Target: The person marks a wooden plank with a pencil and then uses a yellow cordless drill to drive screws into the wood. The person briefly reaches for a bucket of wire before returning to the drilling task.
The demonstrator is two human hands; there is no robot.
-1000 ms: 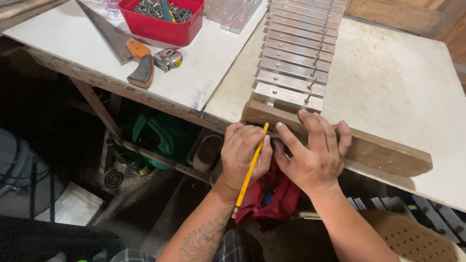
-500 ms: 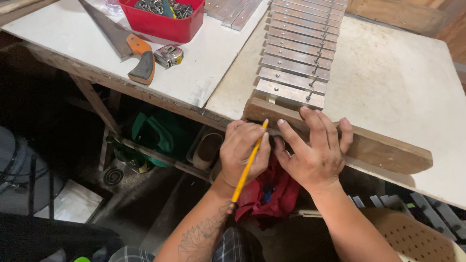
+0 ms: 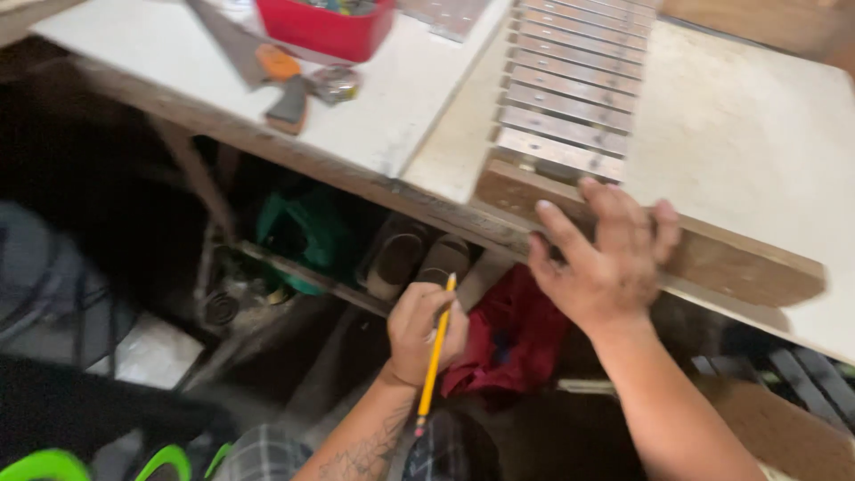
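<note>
The white table [image 3: 766, 125] fills the upper part of the head view, its near edge running across from upper left to lower right. On it lies a row of grey metal bars [image 3: 570, 89], laid side by side like rungs and running away from the person. Across the near end of that row sits a long wooden block [image 3: 739, 263], right at the table's edge. The right hand [image 3: 606, 263] lies on the block's left part, fingers spread flat and draped over its top, pressing on it rather than closing round it. The left hand [image 3: 426, 328] is below the table's edge, well apart from the block, curled shut round a yellow pencil [image 3: 436, 343] that points up and slightly right, its far end reaching down past the wrist. Just right of that hand, under the table, is a crumpled red cloth [image 3: 512, 343]. At the table's far left stand a red tray [image 3: 325, 28] and, just in front of it, a hand saw [image 3: 267, 67] with an orange and black handle; the picture is blurred, so finer detail is unclear
</note>
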